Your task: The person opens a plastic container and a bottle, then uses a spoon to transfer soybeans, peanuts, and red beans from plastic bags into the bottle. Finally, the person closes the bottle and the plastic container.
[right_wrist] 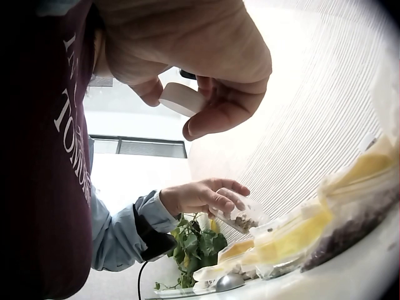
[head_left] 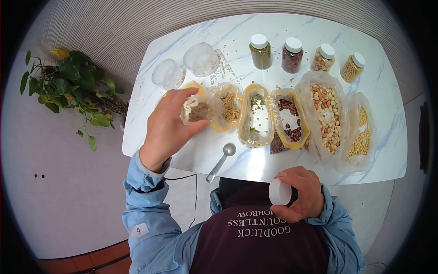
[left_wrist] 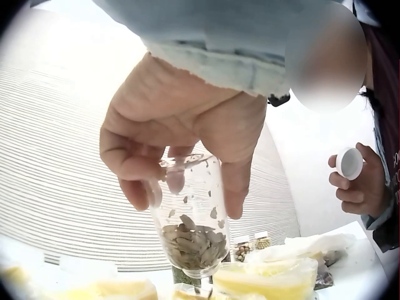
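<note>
My left hand grips a clear jar around its upper part, above the bags at the table's left side. Flat greyish seeds fill the lower part of the jar, and a few cling to its wall. The jar's mouth is uncapped. Near the table's front edge, my right hand pinches a white round lid between thumb and fingers. In the left wrist view the hollow inside of the lid faces the camera. A metal measuring spoon lies on the table between the two hands.
Opened bags hold tan pieces, green beans, red kidney beans, peanuts and soybeans. Several filled jars with white lids stand behind. Two clear tubs stand back left, among scattered bits. A plant hangs left.
</note>
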`<control>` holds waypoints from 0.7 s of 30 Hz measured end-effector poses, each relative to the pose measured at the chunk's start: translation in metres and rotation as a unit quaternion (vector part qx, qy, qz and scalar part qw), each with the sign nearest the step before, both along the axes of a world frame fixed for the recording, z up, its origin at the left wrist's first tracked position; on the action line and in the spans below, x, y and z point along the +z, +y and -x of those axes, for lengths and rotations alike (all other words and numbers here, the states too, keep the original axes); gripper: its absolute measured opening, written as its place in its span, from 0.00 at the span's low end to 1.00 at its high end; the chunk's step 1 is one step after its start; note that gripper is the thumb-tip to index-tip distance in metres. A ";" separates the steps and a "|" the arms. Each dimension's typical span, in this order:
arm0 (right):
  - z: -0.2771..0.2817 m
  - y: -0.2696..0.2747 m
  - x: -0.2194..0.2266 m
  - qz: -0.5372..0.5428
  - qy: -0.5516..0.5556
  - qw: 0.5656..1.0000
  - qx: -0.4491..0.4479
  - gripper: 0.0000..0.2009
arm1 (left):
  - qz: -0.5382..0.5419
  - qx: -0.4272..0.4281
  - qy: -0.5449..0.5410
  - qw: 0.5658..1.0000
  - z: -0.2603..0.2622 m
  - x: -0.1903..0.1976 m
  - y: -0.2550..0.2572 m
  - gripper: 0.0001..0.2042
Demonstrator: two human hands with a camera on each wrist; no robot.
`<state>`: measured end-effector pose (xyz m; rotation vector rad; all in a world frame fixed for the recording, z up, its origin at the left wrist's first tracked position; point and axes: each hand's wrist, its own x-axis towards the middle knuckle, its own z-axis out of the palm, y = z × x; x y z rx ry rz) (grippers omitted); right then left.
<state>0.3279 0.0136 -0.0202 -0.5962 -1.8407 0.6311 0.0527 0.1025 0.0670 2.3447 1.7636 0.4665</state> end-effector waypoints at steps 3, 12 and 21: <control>0.000 0.000 0.000 -0.001 -0.001 1.000 0.001 0.29 | -0.004 -0.016 0.017 1.000 -0.003 -0.001 0.003 0.31; 0.000 0.000 0.001 0.001 -0.004 1.000 0.001 0.28 | -0.032 -0.021 0.036 0.999 -0.008 0.000 0.006 0.32; 0.000 -0.001 0.000 0.000 0.001 1.000 0.000 0.28 | -0.031 -0.037 0.077 0.996 -0.014 -0.001 0.007 0.32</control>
